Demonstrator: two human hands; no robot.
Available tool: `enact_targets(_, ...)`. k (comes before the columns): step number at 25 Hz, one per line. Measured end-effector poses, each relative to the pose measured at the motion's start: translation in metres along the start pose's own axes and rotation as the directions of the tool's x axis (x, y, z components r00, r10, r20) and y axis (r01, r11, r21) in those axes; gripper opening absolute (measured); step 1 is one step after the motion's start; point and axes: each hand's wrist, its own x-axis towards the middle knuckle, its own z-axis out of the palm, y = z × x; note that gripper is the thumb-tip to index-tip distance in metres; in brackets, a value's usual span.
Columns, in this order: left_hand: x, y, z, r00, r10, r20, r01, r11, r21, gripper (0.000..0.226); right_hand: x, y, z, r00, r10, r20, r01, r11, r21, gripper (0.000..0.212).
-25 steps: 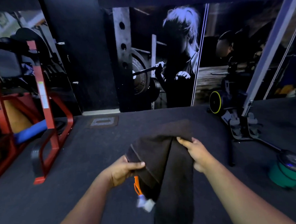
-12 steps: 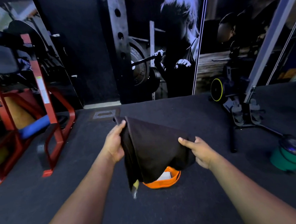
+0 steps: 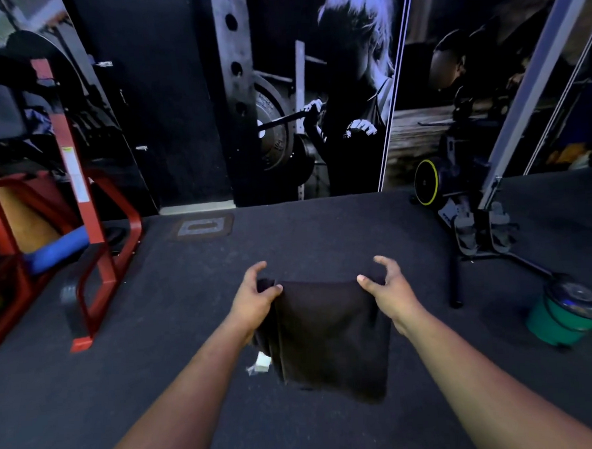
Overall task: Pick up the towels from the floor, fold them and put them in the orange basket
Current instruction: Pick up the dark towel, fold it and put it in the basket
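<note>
A dark brown towel (image 3: 331,339) hangs folded in front of me above the grey floor. My left hand (image 3: 254,298) pinches its top left corner between thumb and fingers. My right hand (image 3: 387,288) pinches the top right corner the same way. The cloth drops straight down from the stretched top edge, with a doubled layer along its left side. A small white tag (image 3: 260,361) dangles by the towel's lower left. The orange basket is hidden behind the towel.
A red steel rack (image 3: 81,215) with a blue roller (image 3: 56,250) stands at the left. A green bucket with a plate on top (image 3: 566,313) sits at the right. A black stand and yellow-rimmed wheel (image 3: 426,183) are at the back right, before the mural wall.
The towel was loose and draped between my hands; now both hands hold its top corners level and it hangs flat. The orange basket, visible half a second ago, is now covered by the towel.
</note>
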Motion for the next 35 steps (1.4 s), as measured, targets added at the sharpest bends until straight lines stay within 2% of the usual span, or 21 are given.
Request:
enact_targets(1,-0.003,0.002,0.002,0.999,0.016,0.052,-0.018,0.999,0.041,0.068,0.003,0.006,-0.005,0.996,-0.041,0.084,0.042,0.999,-0.004,0.054)
enact_targets(2,-0.003,0.0,0.002,0.992,0.024,0.12,-0.032,0.997,0.064,0.073,0.006,0.01,-0.01,0.979,-0.062,0.192,0.07,0.997,-0.039,0.056)
enact_targets(4,0.002,-0.007,0.006,0.968,0.018,0.249,-0.085,0.962,0.261,0.1,0.014,0.021,-0.021,0.941,-0.041,0.336,0.137,0.954,-0.267,0.071)
enact_targets(5,0.004,-0.009,0.012,0.958,0.018,0.286,-0.141,0.898,0.416,0.104,0.019,0.024,-0.026,0.933,-0.024,0.359,0.187,0.885,-0.427,0.076)
enact_targets(6,0.005,-0.009,0.021,0.958,0.021,0.286,-0.182,0.816,0.549,0.095,0.025,0.029,-0.028,0.935,-0.02,0.355,0.229,0.799,-0.557,0.075)
enact_targets(7,0.005,-0.008,0.029,0.966,0.065,0.248,-0.217,0.724,0.654,0.078,0.029,0.031,-0.028,0.939,-0.042,0.342,0.269,0.708,-0.653,0.071)
enact_targets(9,0.002,-0.004,0.04,0.979,0.15,0.135,-0.197,0.56,0.805,0.045,0.032,0.032,-0.028,0.941,-0.107,0.32,0.325,0.544,-0.774,0.055)
enact_targets(11,0.001,-0.008,0.052,0.981,0.171,0.088,-0.15,0.391,0.908,0.039,0.034,0.036,-0.03,0.935,-0.161,0.316,0.354,0.349,-0.868,0.043)
enact_targets(13,0.007,-0.016,0.062,0.974,0.184,0.134,-0.178,0.25,0.952,0.043,0.041,0.044,-0.031,0.918,-0.193,0.347,0.38,0.176,-0.908,0.042)
enact_targets(15,0.019,-0.025,0.068,0.967,0.14,0.212,-0.234,0.172,0.957,0.041,0.052,0.053,-0.027,0.888,-0.169,0.427,0.444,0.084,-0.892,0.044)
enact_targets(17,0.031,-0.031,0.07,0.964,0.056,0.258,-0.264,0.173,0.949,0.037,0.064,0.061,-0.021,0.865,-0.081,0.495,0.5,0.067,-0.863,0.041)
enact_targets(22,0.081,-0.063,0.062,0.938,-0.082,0.337,-0.312,0.226,0.923,0.033,0.112,0.085,0.005,0.837,0.121,0.533,0.521,0.121,-0.845,0.023)
enact_targets(26,0.154,-0.104,0.061,0.91,-0.133,0.393,-0.349,0.267,0.898,0.032,0.173,0.109,0.039,0.814,0.212,0.54,0.511,0.181,-0.841,0.028)
enact_targets(28,0.201,-0.127,0.059,0.887,-0.18,0.424,-0.368,0.279,0.887,0.03,0.211,0.125,0.062,0.817,0.266,0.512,0.459,0.238,-0.856,0.03)
enact_targets(30,0.251,-0.151,0.058,0.859,-0.223,0.461,-0.39,0.301,0.871,0.026,0.251,0.146,0.083,0.829,0.34,0.445,0.341,0.323,-0.883,0.034)
enact_targets(32,0.297,-0.17,0.06,0.827,-0.265,0.496,-0.406,0.328,0.853,0.024,0.292,0.165,0.103,0.834,0.408,0.371,0.229,0.356,-0.906,0.041)
enact_targets(35,0.359,-0.209,0.067,0.783,-0.327,0.529,-0.43,0.331,0.84,0.025,0.344,0.197,0.131,0.807,0.45,0.382,0.228,0.36,-0.905,0.042)
